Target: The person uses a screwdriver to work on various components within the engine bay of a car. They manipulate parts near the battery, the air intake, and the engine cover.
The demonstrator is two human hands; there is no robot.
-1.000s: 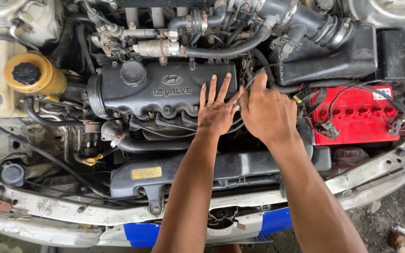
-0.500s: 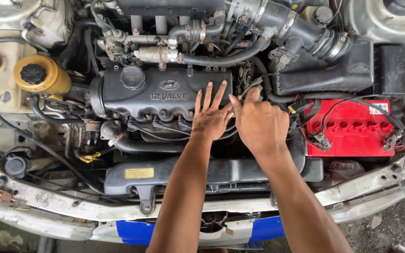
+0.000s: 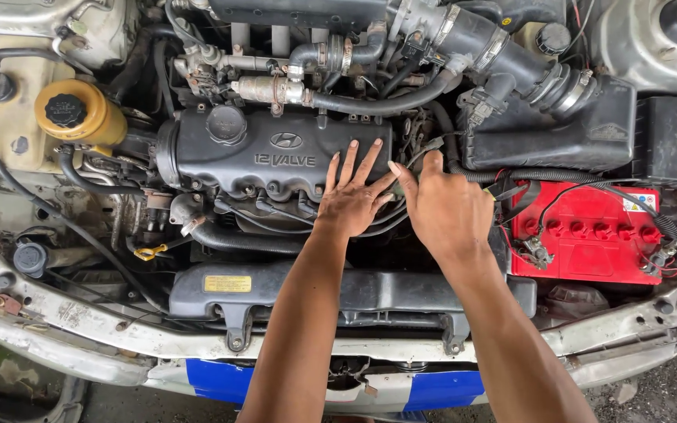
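Both hands at the right end of the engine cover, centre of frame.

Left hand [image 3: 352,202] laid flat, fingers spread wide, palm on the lower right edge of the dark engine cover [image 3: 276,153], pinching nothing. Right hand [image 3: 450,211] just beside it, fingers curled down into the gap between cover and black air box [image 3: 558,125]; fingertips hidden, so cannot tell whether that grip pinches anything. Thin black cables [image 3: 389,219] running under both hands. Red battery [image 3: 585,239] at right of frame, yellow-capped tank [image 3: 80,113] at upper left, yellow dipstick loop [image 3: 150,252] at lower left. Probably best done by feel: steady with the flat hand, work slowly with the buried fingers, keep wrist and forearm off the battery clamps, avoid tugging the cables.
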